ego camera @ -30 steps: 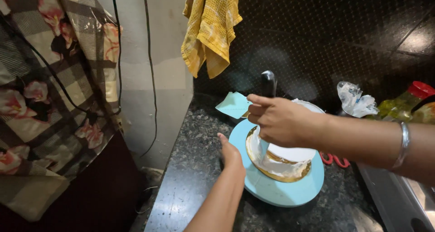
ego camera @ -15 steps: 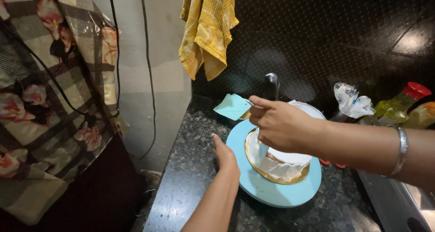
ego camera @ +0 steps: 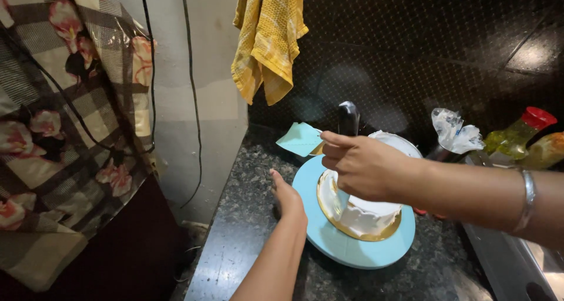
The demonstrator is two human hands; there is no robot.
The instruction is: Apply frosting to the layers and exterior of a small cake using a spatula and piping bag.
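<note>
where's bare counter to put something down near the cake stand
Free: dark granite counter between left hand and wall edge. Crowded: behind the blue turntable, bottles and plastic bag; right hand over the cake.

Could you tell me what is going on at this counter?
A person is icing a small white cake that sits on a gold board on a light blue turntable. The right hand holds a dark-handled spatula upright against the cake's side, while the left hand rests at the turntable's edge.
</note>
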